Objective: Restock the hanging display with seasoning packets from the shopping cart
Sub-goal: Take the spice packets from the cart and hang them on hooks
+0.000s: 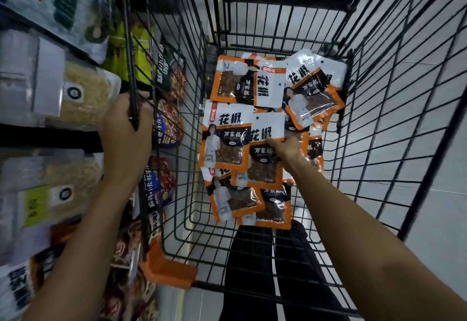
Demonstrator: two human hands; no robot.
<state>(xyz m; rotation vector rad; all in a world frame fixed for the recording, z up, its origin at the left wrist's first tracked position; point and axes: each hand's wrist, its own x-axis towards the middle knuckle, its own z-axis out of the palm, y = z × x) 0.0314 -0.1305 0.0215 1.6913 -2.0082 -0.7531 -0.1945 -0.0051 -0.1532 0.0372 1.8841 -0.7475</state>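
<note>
Several orange, white and black seasoning packets (228, 138) lie in a loose pile on the bottom of the black wire shopping cart (379, 98). My right hand (285, 147) reaches down into the cart and pinches one packet (265, 133) near the middle of the pile. My left hand (126, 128) grips the cart's left top rail (131, 68), close to the shelves. Its fingers curl round the rail.
Shelves on the left hold bagged goods (63, 93) and red and blue packets (166, 123) right beside the cart. An orange corner bumper (166, 267) sits on the cart's near left corner. Grey floor tiles (429, 219) show to the right, and dark trouser legs (252, 270) show below the cart.
</note>
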